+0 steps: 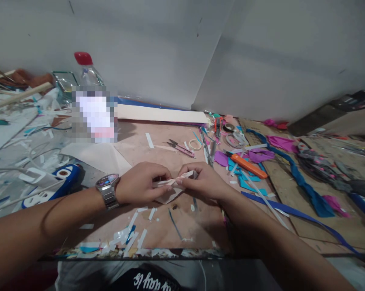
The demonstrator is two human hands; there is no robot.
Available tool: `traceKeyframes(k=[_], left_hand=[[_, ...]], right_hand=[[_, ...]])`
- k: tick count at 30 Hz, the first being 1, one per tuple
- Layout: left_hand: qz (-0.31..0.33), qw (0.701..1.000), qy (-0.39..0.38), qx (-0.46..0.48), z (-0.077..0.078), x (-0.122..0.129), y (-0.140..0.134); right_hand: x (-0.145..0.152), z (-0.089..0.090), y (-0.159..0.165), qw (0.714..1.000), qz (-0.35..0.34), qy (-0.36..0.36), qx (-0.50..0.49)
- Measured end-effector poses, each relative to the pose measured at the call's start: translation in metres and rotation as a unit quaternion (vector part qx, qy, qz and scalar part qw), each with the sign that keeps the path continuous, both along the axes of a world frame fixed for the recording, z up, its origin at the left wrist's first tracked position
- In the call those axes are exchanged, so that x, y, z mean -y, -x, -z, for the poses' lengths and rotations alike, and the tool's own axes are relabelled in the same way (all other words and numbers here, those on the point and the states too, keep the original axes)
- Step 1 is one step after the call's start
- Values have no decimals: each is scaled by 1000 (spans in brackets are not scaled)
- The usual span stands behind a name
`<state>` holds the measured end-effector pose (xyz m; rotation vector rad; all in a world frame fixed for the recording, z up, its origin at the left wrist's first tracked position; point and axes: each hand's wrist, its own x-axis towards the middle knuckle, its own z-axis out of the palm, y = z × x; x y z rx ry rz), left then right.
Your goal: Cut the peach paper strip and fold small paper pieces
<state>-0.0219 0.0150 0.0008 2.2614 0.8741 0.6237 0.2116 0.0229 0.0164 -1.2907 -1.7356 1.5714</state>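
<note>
Left hand and right hand were both closed, thumbs and fingers pinching a folded paper between them, over the table. Snips lay beyond the paper, near a white strip; orange cutter lay to the right, among blue scraps

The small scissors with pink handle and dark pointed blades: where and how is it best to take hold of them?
Probably by the pink handle, coming from the near right with the right hand, once it releases the pale creased paper: the handle end lies nearer this hand, while the dark blades point away, leftward.
</note>
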Motion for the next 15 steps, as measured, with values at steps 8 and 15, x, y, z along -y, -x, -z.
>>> traceKeyframes(k=[8,15], left_hand=[[-3,999,8,-43,0,-1,2],[19,998,-11,-57,0,1,1]], right_hand=[[2,-12,-8,931,-104,-340,84],[4,-2,-7,914,-155,-351,130]])
